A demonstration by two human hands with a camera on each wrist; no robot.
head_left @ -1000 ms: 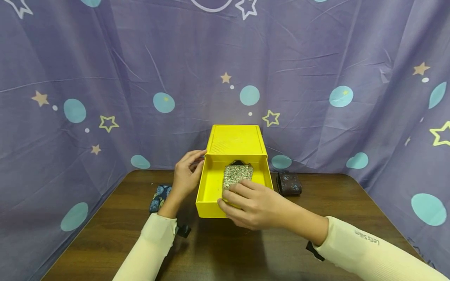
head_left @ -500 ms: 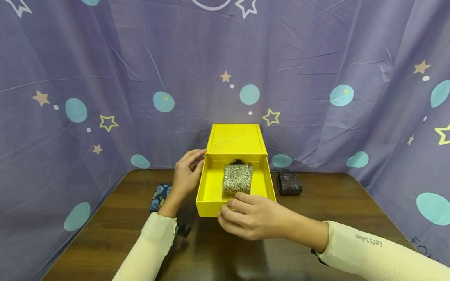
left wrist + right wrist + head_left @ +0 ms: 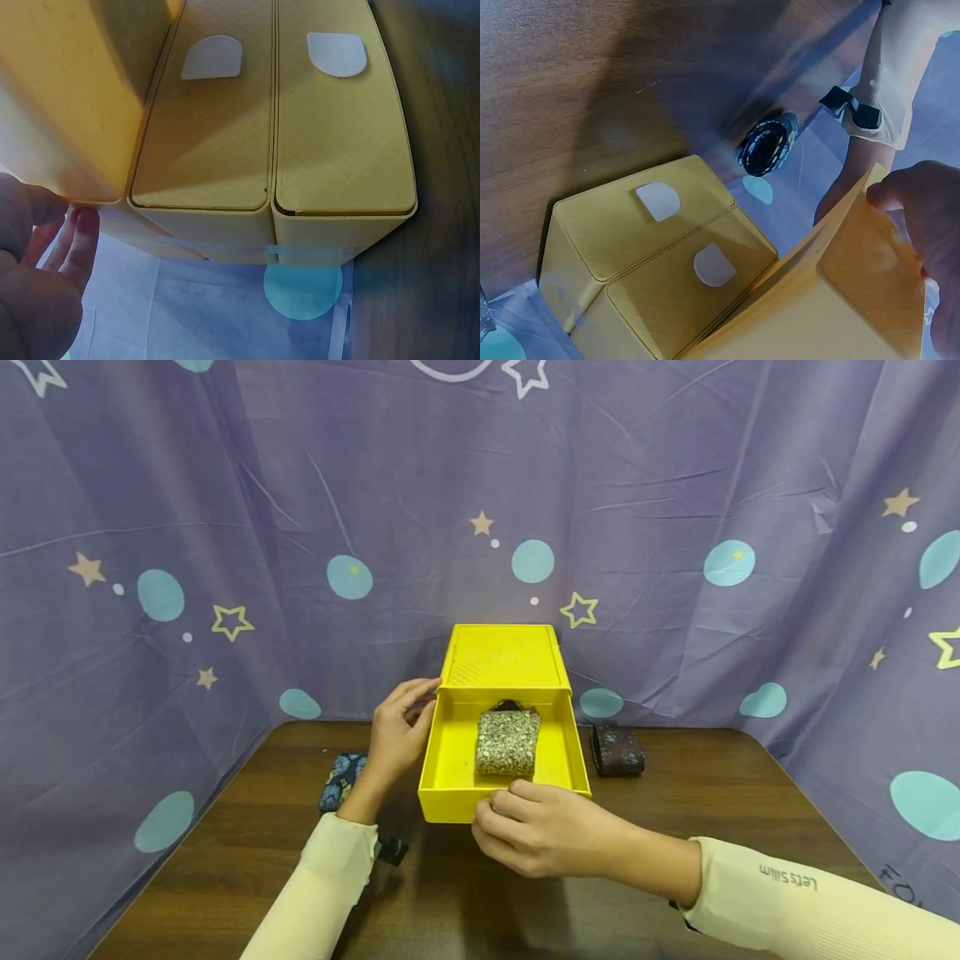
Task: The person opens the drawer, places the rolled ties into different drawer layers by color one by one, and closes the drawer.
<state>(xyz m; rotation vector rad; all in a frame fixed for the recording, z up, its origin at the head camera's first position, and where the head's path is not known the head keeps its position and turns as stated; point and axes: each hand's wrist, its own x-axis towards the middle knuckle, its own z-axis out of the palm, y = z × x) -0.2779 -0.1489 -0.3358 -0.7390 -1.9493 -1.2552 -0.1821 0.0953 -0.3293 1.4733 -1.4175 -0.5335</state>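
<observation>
A yellow drawer (image 3: 453,760) is pulled out at the top of a yellow drawer unit (image 3: 506,656). Inside lies a folded, pouch-like item (image 3: 507,743) with a grey-green speckled pattern and a black bit at its back end. My right hand (image 3: 540,831) is at the drawer's front, outside it; in the right wrist view its thumb and fingers pinch the front panel (image 3: 874,277). My left hand (image 3: 400,731) touches the unit's left side with fingers extended, near the drawer opening. Its fingertips rest on the yellow edge in the left wrist view.
Two lower drawers (image 3: 206,127) with pale half-round handles are closed. A blue floral pouch (image 3: 341,781) lies beside the left forearm. To the unit's right sits a dark floral folded wallet-like item (image 3: 618,752) on the brown wooden table (image 3: 712,827). A purple curtain (image 3: 637,485) hangs behind.
My right hand has come away from the speckled item, down and forward to the drawer's front. The speckled item stays in the drawer. My left hand has not moved.
</observation>
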